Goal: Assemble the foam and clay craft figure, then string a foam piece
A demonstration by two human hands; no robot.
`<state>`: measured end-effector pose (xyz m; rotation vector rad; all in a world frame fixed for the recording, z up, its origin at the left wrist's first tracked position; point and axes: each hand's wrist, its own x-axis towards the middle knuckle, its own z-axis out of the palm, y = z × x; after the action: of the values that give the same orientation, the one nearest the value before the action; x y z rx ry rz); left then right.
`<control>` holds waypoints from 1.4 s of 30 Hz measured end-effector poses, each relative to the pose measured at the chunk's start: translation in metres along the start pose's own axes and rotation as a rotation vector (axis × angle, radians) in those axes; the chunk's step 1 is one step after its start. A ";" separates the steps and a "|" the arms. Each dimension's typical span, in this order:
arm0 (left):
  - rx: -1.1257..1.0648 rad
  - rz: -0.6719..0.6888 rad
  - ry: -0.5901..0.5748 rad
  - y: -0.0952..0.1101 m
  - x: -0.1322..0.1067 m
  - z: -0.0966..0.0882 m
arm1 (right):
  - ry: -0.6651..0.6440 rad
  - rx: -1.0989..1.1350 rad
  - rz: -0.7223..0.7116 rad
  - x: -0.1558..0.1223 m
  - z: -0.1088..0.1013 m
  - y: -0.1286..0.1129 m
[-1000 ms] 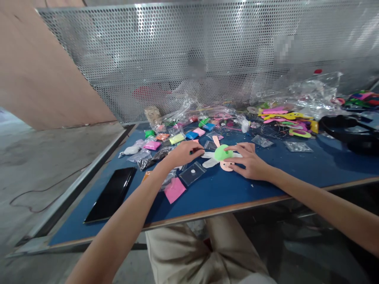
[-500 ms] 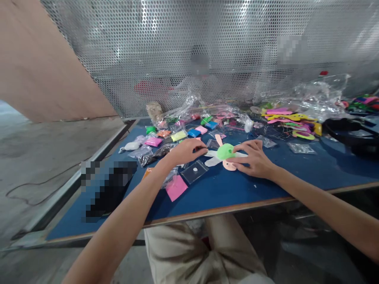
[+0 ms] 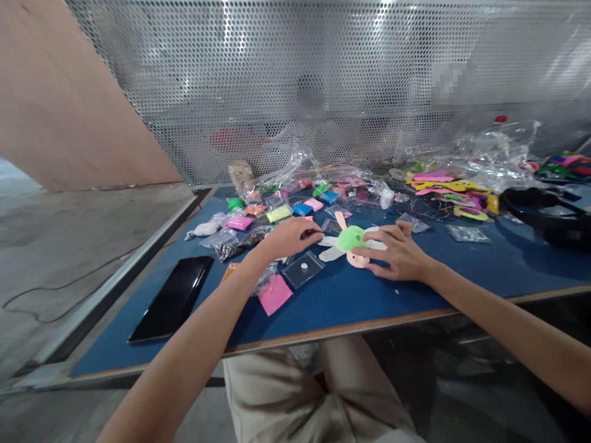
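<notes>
A small soft-looking figure lies on the blue table, with a round green middle [image 3: 351, 237], long white flaps [image 3: 331, 253], a peach face [image 3: 357, 258] and a peach ear-like strip [image 3: 340, 219]. From the right, my right hand [image 3: 396, 251] grips it, fingertips on the green part and by the face. My left hand [image 3: 295, 237] is curled in a pinch beside the tip of a left white flap; what its fingertips hold is hidden. Just below lies a clear zip bag [image 3: 303, 268] with a white round piece on it, near a pink sheet-like packet [image 3: 275, 295].
Several colored packets, such as a yellow one [image 3: 279, 213], spread behind my left arm. A black phone [image 3: 173, 298] lies at left. Colorful flat strips [image 3: 450, 184], crumpled plastic [image 3: 489, 154] and a black strap-like object [image 3: 545, 212] are at right. A perforated metal screen [image 3: 277, 74] stands behind.
The fingers of my right hand have shifted slightly on the figure. My left hand and the figure stay almost in place.
</notes>
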<state>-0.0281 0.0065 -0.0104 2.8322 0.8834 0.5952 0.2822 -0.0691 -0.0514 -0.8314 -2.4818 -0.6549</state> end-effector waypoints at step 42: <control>-0.296 -0.094 0.109 0.007 -0.001 0.003 | 0.060 0.187 -0.061 0.079 -0.004 0.032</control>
<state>-0.0236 0.0004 -0.0120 2.5006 0.8597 0.8006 0.2466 -0.0141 0.0033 -0.6589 -2.4760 -0.4517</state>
